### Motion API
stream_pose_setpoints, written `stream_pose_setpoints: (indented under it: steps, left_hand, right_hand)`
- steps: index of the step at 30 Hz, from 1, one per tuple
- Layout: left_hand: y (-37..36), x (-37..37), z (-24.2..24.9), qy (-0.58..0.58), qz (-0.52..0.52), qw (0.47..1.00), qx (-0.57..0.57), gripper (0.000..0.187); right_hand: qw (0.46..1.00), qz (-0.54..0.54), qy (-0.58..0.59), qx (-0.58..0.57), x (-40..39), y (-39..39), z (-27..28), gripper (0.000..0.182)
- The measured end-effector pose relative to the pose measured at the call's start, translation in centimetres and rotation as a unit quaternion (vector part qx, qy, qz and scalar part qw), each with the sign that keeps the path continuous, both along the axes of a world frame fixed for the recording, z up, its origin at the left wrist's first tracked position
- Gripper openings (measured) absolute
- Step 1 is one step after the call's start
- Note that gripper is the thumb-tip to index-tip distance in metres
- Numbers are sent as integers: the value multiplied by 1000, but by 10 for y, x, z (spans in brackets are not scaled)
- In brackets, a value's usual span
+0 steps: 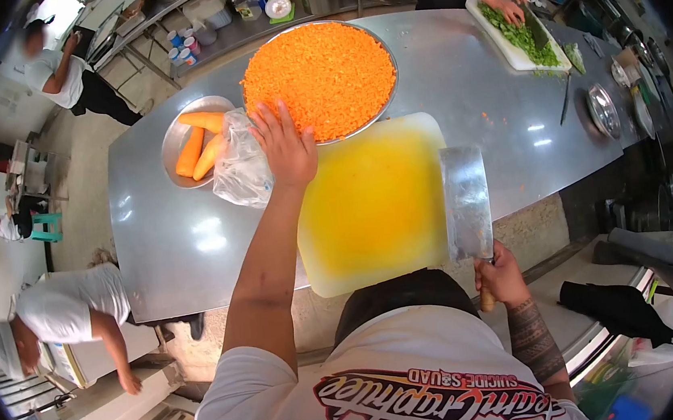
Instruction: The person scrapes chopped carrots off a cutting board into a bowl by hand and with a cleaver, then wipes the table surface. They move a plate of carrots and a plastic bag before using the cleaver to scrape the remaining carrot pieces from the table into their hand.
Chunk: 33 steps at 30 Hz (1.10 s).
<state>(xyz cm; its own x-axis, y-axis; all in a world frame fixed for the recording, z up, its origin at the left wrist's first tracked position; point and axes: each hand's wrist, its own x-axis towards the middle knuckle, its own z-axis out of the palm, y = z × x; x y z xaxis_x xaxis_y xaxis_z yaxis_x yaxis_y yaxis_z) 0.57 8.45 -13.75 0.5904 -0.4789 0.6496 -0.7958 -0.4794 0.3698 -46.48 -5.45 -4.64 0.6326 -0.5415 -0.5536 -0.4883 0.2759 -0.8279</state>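
Observation:
My left hand [288, 143] reaches forward with fingers stretched out, over the near left edge of a large round tray heaped with diced carrots [319, 74]. Beside that hand lies a crumpled clear plastic bag [237, 171], partly over a metal bowl [170, 137] with several whole peeled carrots [191, 151]. Held low on the right, a wide cleaver [466, 197] has its wooden handle inside my right hand [505, 273]. Its blade overlaps the right edge of a white cutting board [373, 206], stained yellow-orange, in front of my body.
Across the steel table [173, 278], a person's hands [510, 9] work on chopped greens [518, 30] on another white board [499, 47]. Metal bowls [604, 111] stand at the right. Another person [74, 304] bends at the left; one more stands far back left.

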Motion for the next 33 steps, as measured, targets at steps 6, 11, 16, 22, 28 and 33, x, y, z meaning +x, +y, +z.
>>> stream_pose_setpoints:
  steps: [6,11,16,22,28,33]
  left_hand:
    - [57,-53,-22,88,-10,992,94,82]
    - [91,-89,-44,207,1,965,164,84]
    - [64,-72,-30,167,15,956,240,86]
    - [32,-47,-43,132,23,947,291,88]
    - [44,-140,-22,232,-250,923,177,81]
    - [125,-191,-16,206,-86,970,96,84]
  right_hand:
    - [998,-65,-2,-19,-11,9,-46,16]
    - [996,-75,6,-42,15,11,-56,18]
    - [995,5,0,-97,78,2,-72,23]
    - [991,77,-24,-107,136,19,-73,29]
    - [984,163,-19,-73,145,28,-68,30]
    - [950,298,10,-96,149,15,-64,33]
